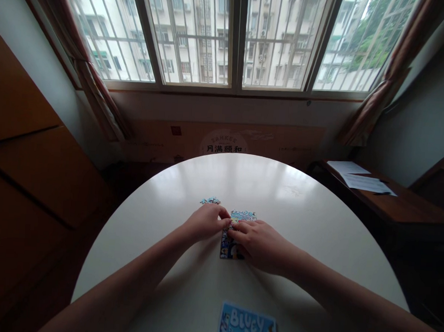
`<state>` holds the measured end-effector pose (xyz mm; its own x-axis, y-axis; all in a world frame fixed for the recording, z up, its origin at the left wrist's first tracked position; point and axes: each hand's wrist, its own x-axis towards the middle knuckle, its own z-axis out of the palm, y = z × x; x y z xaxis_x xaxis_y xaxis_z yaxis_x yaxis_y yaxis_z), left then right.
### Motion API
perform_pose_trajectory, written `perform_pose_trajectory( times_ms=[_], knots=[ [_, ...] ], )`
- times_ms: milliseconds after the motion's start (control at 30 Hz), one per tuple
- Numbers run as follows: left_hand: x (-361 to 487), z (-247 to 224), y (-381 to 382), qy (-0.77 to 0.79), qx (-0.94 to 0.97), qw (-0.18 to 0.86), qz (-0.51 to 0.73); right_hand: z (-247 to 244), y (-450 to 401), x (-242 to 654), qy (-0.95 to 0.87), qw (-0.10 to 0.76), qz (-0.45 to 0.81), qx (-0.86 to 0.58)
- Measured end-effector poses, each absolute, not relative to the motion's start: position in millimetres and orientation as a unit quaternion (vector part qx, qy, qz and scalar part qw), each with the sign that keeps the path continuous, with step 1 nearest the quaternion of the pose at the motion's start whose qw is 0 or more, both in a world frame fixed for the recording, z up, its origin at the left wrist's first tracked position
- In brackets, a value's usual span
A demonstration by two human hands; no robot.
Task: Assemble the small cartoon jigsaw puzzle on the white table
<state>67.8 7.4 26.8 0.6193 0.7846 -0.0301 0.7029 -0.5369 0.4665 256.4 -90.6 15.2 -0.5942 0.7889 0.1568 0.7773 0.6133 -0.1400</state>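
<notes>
A small, mostly filled-in jigsaw puzzle (232,249) with a colourful cartoon picture lies flat on the white round table (154,282). At its left edge my left hand (208,222) is pinched, thumb and forefinger close together; whatever is between the tips is too small to make out. My right hand (264,244) rests over the puzzle's right side, fingers stretched out and touching its surface, hiding part of the picture. Just beyond my left hand sits a little heap of loose jigsaw pieces (210,200), light blue and white.
Close to me on the table lies a blue box or booklet (248,325) printed "Bluey", cut off by the view's lower edge. A brown side table (403,204) at the right bears papers (369,184). Wooden cabinets (22,174) stand left, and a barred window (237,41) is ahead.
</notes>
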Motion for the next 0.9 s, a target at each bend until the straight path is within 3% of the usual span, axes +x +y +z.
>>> perform_pose_trajectory(
  times_ms=[700, 900],
  knots=[
    [62, 22, 18, 0.411, 0.855, 0.305, 0.085, 16, -91, 257, -0.894, 0.1, 0.024, -0.436],
    [58, 25, 20, 0.417, 0.861, 0.283, 0.068, 15, -92, 258, -0.895, 0.103, 0.025, -0.433]
  ],
)
